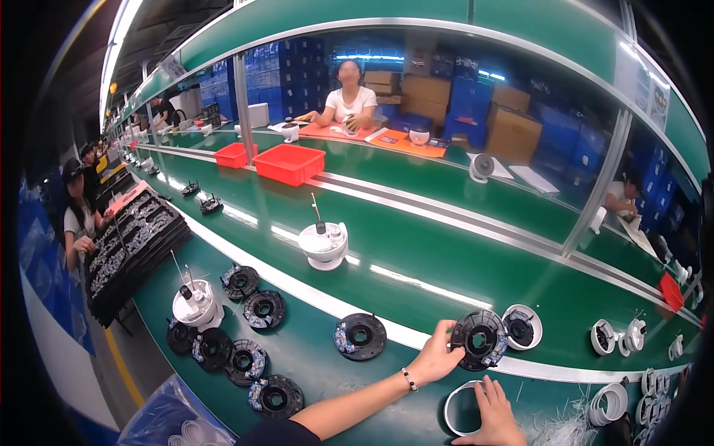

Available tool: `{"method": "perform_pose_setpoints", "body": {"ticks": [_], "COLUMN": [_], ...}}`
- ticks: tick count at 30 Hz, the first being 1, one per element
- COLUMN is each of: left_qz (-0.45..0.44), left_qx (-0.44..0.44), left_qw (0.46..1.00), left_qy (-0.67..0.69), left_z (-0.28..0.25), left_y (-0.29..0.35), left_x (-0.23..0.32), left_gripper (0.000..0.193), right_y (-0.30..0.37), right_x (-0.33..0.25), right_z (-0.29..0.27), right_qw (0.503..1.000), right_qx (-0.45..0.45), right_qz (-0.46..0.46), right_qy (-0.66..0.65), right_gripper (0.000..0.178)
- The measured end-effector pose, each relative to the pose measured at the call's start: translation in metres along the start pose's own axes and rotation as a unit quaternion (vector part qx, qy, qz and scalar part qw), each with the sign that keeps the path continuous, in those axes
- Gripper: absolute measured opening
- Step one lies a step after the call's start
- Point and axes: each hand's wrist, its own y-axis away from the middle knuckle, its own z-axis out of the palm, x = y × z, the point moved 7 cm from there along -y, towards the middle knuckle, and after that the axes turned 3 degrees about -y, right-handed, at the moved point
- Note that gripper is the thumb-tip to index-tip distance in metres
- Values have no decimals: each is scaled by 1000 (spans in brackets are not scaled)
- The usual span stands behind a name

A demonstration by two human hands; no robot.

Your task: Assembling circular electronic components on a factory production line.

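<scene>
My left hand, with a beaded bracelet at the wrist, grips a round black plate by its left edge. A blue circuit board sits on that plate's right side, and its middle has an opening. Below it, my right hand holds the right side of a white plastic ring, fingers on its far rim and thumb near the front. Just past the held plate, a white cup-shaped housing with a dark part inside stands on the green belt. Another black plate with a circuit board lies left of my hands.
Several black plates lie at left beside a white base with wires. Another white base stands on the belt. Pale strands and stacked white rings lie at right. Red bins stand beyond; people work opposite and at left.
</scene>
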Motion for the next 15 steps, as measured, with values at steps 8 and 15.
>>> {"method": "perform_pose_setpoints", "body": {"ticks": [8,15], "left_qz": [-14,79], "left_qx": [39,66], "left_qw": [998,995], "left_qy": [50,5], "left_z": [-7,-8], "left_y": [11,17], "left_x": [6,-1], "left_gripper": [45,49], "right_y": [-11,4], "right_x": [-4,47], "right_z": [-5,-15], "right_qw": [991,767], "right_qx": [62,265], "right_qz": [-114,-6], "right_qy": [26,-584], "right_gripper": [112,111]}}
